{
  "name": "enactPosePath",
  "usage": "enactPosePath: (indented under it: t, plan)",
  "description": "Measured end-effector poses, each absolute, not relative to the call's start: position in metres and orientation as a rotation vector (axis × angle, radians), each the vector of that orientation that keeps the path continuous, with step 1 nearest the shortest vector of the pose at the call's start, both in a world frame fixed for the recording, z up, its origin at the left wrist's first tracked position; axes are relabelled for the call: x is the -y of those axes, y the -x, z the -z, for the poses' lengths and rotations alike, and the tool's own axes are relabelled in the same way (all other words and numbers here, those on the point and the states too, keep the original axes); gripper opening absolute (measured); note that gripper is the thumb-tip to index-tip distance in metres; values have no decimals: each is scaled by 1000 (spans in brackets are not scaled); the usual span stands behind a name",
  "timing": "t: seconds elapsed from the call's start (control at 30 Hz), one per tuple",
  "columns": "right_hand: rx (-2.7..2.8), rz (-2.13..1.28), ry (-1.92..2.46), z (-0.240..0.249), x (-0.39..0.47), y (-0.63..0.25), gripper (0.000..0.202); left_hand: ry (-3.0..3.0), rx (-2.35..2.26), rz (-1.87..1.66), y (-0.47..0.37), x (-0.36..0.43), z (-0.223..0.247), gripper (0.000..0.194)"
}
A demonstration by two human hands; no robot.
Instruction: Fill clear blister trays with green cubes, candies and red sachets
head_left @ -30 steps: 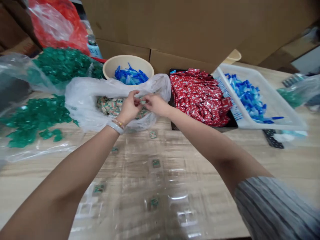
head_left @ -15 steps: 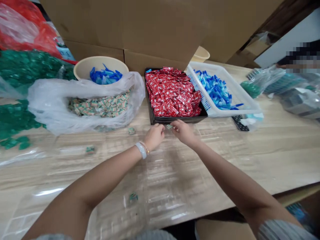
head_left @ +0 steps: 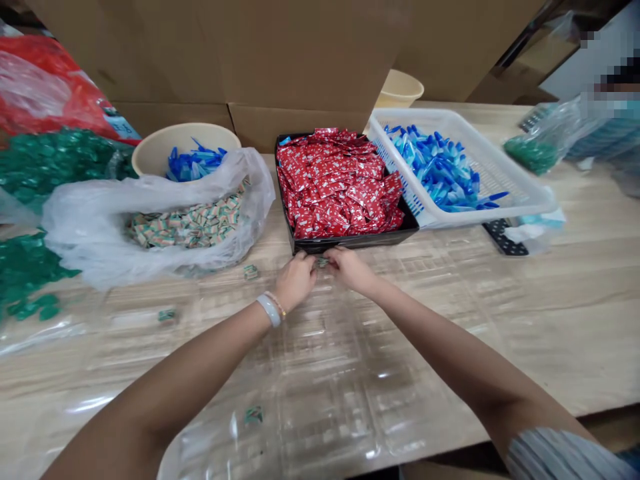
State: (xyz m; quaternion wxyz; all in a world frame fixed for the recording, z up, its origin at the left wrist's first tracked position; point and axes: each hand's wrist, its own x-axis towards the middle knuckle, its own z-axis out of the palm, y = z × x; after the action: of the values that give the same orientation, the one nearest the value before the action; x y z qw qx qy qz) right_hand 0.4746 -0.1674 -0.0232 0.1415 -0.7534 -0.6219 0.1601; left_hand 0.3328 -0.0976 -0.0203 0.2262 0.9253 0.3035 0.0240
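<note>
My left hand (head_left: 297,279), with a pale bangle at the wrist, is closed just in front of the black box (head_left: 357,238). Opposite it, my right hand (head_left: 350,272) pinches a small green-and-tan piece (head_left: 321,262) low over the clear plastic trays (head_left: 320,360). The left fingertips are beside this piece; what they grip, if anything, is hidden. Similar small pieces lie apart on the trays: one (head_left: 251,272) left of my left hand, one (head_left: 167,315) farther left, and one (head_left: 253,414) near the front.
Red printed packets (head_left: 340,180) fill the black box. A white plastic bag (head_left: 95,220) of green-and-tan pieces stands left, before a cream bowl (head_left: 150,150) of blue pieces. A white basket (head_left: 475,127) with blue pieces stands right. Green pieces (head_left: 55,160) lie far left; cardboard (head_left: 215,53) stands behind.
The view has shifted slightly, so most things on the table appear moved. Both hands stay at the front of the black box, with the small piece between them.
</note>
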Motion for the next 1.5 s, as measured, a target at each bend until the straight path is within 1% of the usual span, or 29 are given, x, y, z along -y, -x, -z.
enactPosePath:
  t: [0.3, 0.63, 0.87, 1.03, 1.23, 1.3, 1.43, 1.5]
  plan:
    - [1771, -403, 2265, 25, 172, -477, 17, -2522, -749, -150, -334, 96, 26, 27]
    - [1989, -271, 2279, 16, 167, -472, 20, -2563, -724, -168, -336, 93, 30, 28]
    - [1693, -476, 1931, 41, 172, -484, 18, -2506, -754, -218, -333, 92, 24, 24]
    - [1767, -394, 2113, 35, 175, -483, 22, -2527, -843, -119, -338, 96, 20, 29]
    - [1942, -314, 2259, 19, 174, -475, 22, -2565, -859, -41, -344, 100, 18, 23]
    - [1970, -292, 2264, 19, 172, -475, 22, -2567, -864, -53, -345, 100, 20, 21]
    - [1947, -374, 2140, 23, 171, -479, 23, -2551, -876, -71, -349, 99, 22, 22]
    - [1918, -379, 2179, 23, 172, -480, 24, -2536, -904, -57, -351, 100, 23, 23]
